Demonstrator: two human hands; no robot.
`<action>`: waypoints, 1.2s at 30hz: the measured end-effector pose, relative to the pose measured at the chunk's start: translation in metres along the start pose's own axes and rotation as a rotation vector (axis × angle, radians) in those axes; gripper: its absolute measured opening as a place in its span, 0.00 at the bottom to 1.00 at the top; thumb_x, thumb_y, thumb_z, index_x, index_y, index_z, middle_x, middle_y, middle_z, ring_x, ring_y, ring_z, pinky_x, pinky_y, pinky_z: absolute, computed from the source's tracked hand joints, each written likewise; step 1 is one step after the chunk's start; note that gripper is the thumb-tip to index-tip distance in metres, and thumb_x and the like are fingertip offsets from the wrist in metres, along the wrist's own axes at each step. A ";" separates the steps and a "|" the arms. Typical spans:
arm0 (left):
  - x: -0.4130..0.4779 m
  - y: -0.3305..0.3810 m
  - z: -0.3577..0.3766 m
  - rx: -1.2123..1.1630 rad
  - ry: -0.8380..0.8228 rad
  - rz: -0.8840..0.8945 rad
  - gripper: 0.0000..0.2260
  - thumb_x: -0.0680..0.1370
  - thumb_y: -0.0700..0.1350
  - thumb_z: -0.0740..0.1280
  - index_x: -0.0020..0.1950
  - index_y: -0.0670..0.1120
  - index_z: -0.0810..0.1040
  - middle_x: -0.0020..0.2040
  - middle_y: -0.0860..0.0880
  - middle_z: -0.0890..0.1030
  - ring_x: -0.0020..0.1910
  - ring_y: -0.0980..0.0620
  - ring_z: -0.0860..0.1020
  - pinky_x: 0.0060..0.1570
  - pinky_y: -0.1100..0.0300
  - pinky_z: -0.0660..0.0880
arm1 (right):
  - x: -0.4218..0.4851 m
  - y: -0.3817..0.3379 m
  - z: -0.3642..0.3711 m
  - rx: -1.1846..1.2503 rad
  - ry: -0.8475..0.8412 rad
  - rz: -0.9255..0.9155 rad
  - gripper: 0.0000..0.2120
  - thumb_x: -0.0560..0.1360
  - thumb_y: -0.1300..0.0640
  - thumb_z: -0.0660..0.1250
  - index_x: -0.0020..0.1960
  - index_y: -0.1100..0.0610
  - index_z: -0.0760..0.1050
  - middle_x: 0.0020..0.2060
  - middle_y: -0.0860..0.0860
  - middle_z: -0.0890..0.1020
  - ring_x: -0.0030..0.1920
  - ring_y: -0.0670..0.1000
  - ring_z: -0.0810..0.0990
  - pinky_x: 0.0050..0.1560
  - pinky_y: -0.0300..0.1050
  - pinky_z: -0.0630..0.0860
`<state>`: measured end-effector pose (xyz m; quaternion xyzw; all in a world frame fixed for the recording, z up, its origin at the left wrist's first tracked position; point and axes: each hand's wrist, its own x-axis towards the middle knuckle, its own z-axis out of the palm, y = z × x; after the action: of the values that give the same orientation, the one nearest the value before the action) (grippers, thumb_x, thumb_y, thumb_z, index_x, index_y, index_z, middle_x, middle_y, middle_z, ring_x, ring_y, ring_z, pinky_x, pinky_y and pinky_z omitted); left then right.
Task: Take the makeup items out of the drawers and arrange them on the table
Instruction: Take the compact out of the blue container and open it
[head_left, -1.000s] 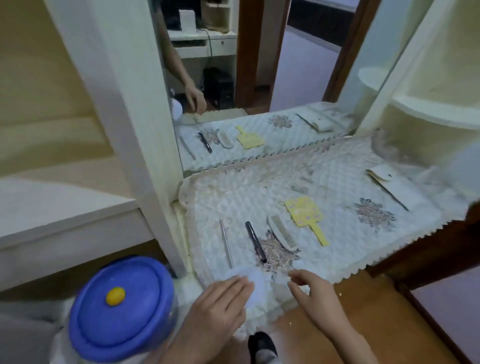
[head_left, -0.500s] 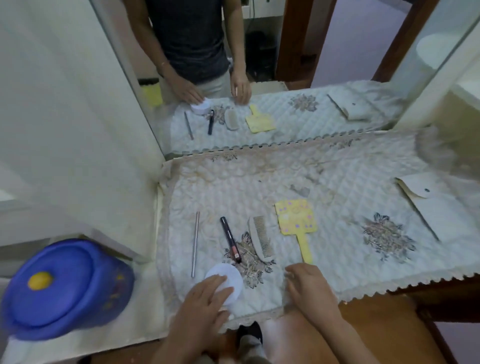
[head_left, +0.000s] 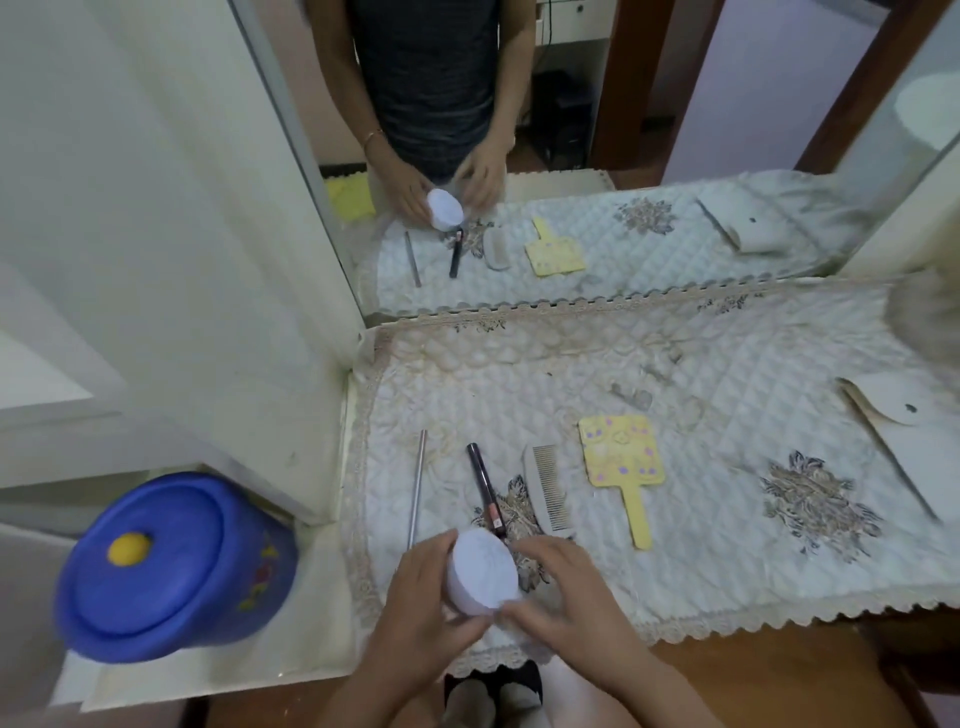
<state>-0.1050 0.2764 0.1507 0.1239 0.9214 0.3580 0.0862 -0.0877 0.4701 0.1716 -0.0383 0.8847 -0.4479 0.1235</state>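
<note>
A round white jar (head_left: 482, 570) is tilted up off the quilted table cover (head_left: 727, 545) near the front edge. My left hand (head_left: 421, 603) grips its left side and my right hand (head_left: 566, 597) holds its right side. Just behind the jar lies a dark makeup pen (head_left: 483, 486). A thin silver stick (head_left: 417, 486) lies to its left. To the pen's right are a white comb (head_left: 549, 488) and a yellow hand mirror (head_left: 621, 457), all flat on the cover.
A blue lidded tub (head_left: 171, 566) with a yellow knob stands on the low ledge at the left. A white card holder (head_left: 904, 441) lies at the right end of the cover. A wall mirror (head_left: 571, 156) behind reflects the items and the person.
Both hands have closed around the white jar and lifted it off the cover, tilting its lid toward me. My view has shifted slightly, bringing the table nearer.
</note>
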 end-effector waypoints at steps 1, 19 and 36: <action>0.001 0.008 -0.005 -0.066 -0.005 0.014 0.35 0.63 0.64 0.70 0.65 0.51 0.65 0.61 0.56 0.71 0.60 0.68 0.65 0.60 0.73 0.64 | 0.006 -0.010 0.001 0.084 -0.058 0.018 0.35 0.61 0.33 0.67 0.64 0.46 0.68 0.60 0.38 0.69 0.62 0.34 0.64 0.58 0.19 0.56; 0.027 0.044 -0.039 -0.515 -0.224 -0.039 0.37 0.59 0.57 0.78 0.65 0.59 0.66 0.62 0.60 0.74 0.62 0.63 0.72 0.61 0.65 0.70 | 0.023 -0.058 -0.036 0.527 -0.061 0.227 0.20 0.68 0.56 0.74 0.54 0.40 0.73 0.51 0.44 0.78 0.44 0.39 0.79 0.43 0.35 0.78; 0.045 0.037 -0.049 -1.124 -0.510 -0.236 0.40 0.49 0.54 0.82 0.57 0.42 0.75 0.47 0.46 0.85 0.47 0.51 0.82 0.43 0.62 0.78 | 0.016 -0.060 -0.051 0.407 -0.071 0.211 0.28 0.58 0.48 0.78 0.58 0.43 0.76 0.55 0.44 0.80 0.53 0.41 0.79 0.54 0.38 0.77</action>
<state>-0.1545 0.2842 0.2083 0.0386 0.5502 0.7351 0.3942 -0.1184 0.4716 0.2455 0.0643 0.7703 -0.6001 0.2057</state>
